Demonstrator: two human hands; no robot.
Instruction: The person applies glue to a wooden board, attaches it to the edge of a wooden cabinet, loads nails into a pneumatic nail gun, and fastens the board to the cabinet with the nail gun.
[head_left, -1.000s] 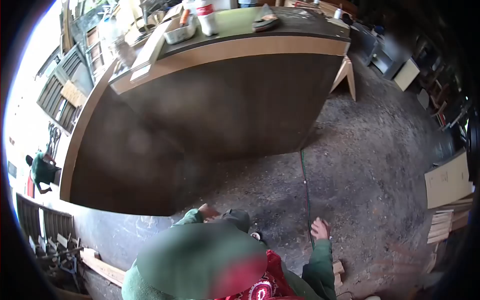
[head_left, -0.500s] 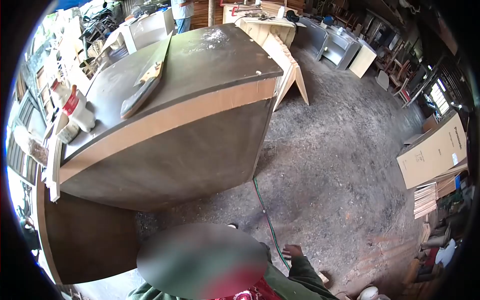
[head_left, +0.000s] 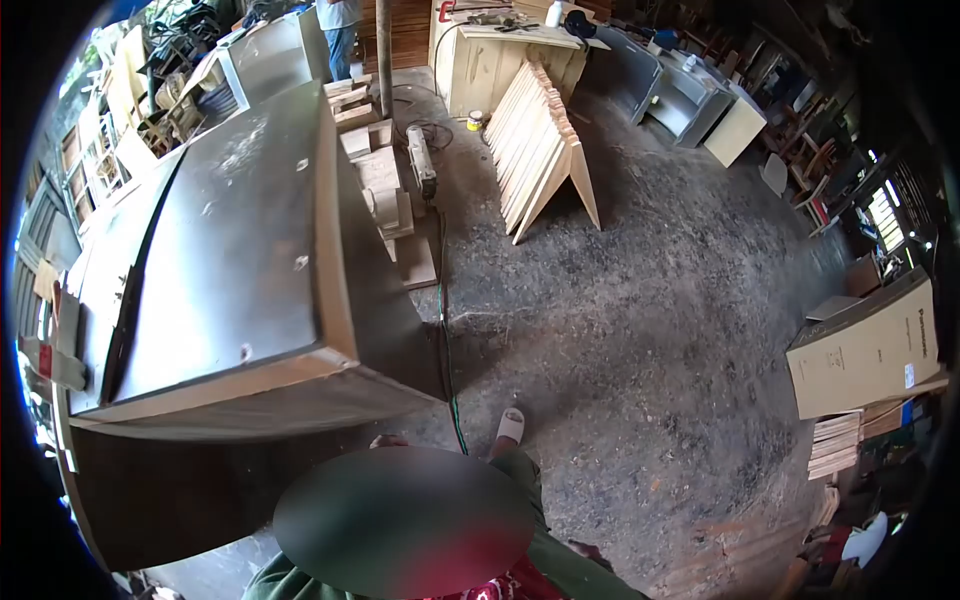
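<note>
A large dark-topped cabinet (head_left: 240, 220) with pale wooden edges stands before me on the left. Just above the blurred oval, a small part of what looks like my left hand (head_left: 388, 440) shows near the cabinet's lower front edge. Its fingers are mostly hidden. Low beside my green-trousered leg, my right hand (head_left: 590, 552) is dark and partly covered, away from any object. A long dark strip (head_left: 150, 260) runs along the cabinet top; I cannot make out whether it is the handsaw. At the cabinet's far left is a white bottle (head_left: 60, 368) with a red label.
A green hose (head_left: 458, 425) trails along the floor by my sandalled foot (head_left: 511, 425). Beyond the cabinet lie wood blocks (head_left: 378, 180) and a power tool (head_left: 421, 160). Leaning boards (head_left: 535, 150) form a tent shape. A carton (head_left: 865, 345) stands right; another person (head_left: 340, 35) is at the back.
My view has swung and moved along the cabinet, which now appears farther left. The wood blocks and power tool have come into sight. My right hand has dropped back beside my leg.
</note>
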